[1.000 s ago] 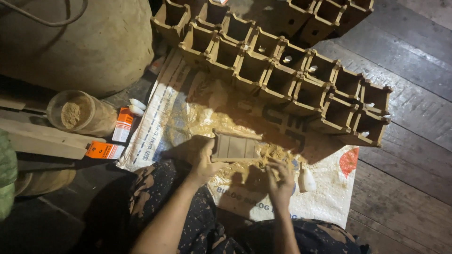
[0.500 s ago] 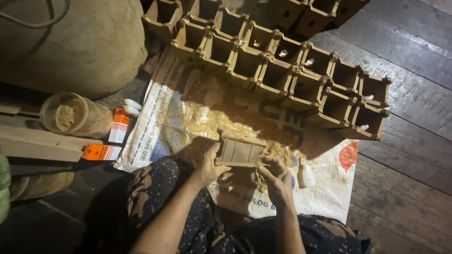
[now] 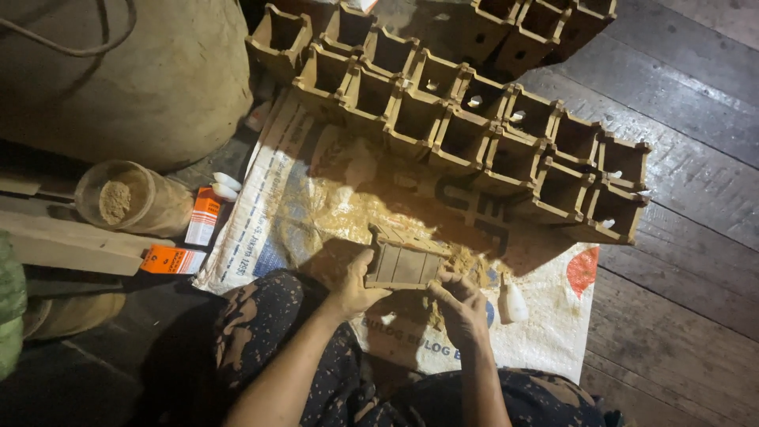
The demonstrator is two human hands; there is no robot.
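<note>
Left hand [image 3: 352,289] and right hand [image 3: 462,308] both grip a small wooden box [image 3: 405,261]; its underside is hidden, joints lost in shadow.

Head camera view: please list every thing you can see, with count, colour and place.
Small slatted wooden box: one, brown, held in both hands over the sack.
Open wooden boxes: many, brown, in rows along the top.
Woven sack: one, white, spread on the plank floor.
Clear jar: one, with tan powder, at left.
Small cartons: two, orange and white, beside the jar.
Small bottle: one, white, right of the hands.
Large bag: one, tan, upper left.
Left hand: on the box's left end.
Right hand: at its lower right corner.
</note>
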